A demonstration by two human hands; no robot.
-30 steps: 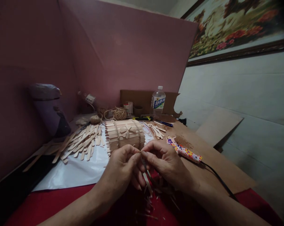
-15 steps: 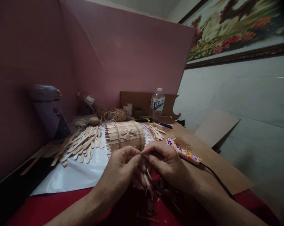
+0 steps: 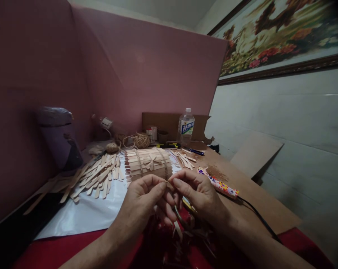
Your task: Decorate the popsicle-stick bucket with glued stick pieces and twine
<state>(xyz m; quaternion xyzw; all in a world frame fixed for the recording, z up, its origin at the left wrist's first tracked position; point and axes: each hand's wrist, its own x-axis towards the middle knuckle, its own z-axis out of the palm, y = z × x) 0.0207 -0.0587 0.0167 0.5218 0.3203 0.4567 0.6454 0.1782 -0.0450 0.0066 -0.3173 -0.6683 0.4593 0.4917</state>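
My left hand (image 3: 149, 196) and my right hand (image 3: 198, 192) meet in front of me, thumbs and index fingers pinched. Between their fingertips is a small piece of pale wood (image 3: 168, 184), mostly covered by the fingers. Under my right palm shows a curved metal tool with a yellowish part (image 3: 189, 206), perhaps scissors; its shape is largely hidden. Thin wood strips and offcuts (image 3: 178, 231) lie below the hands over red cloth. Just beyond my fingers sits a rounded body of craft sticks (image 3: 132, 164), bound with twine and bearing a stick flower (image 3: 152, 161).
Loose craft sticks (image 3: 100, 175) are piled on the white sheet (image 3: 81, 218) at left. A flower-patterned tool with a black cord (image 3: 219, 185) lies on the brown board at right. Behind are a twine ball (image 3: 141, 140), a yellow-black cutter (image 3: 169, 146) and a clear bottle (image 3: 186, 125).
My fingertips have parted slightly, so the small wood piece shows more. The yellowish part under my right hand has come into sight. The whole view has shifted a little.
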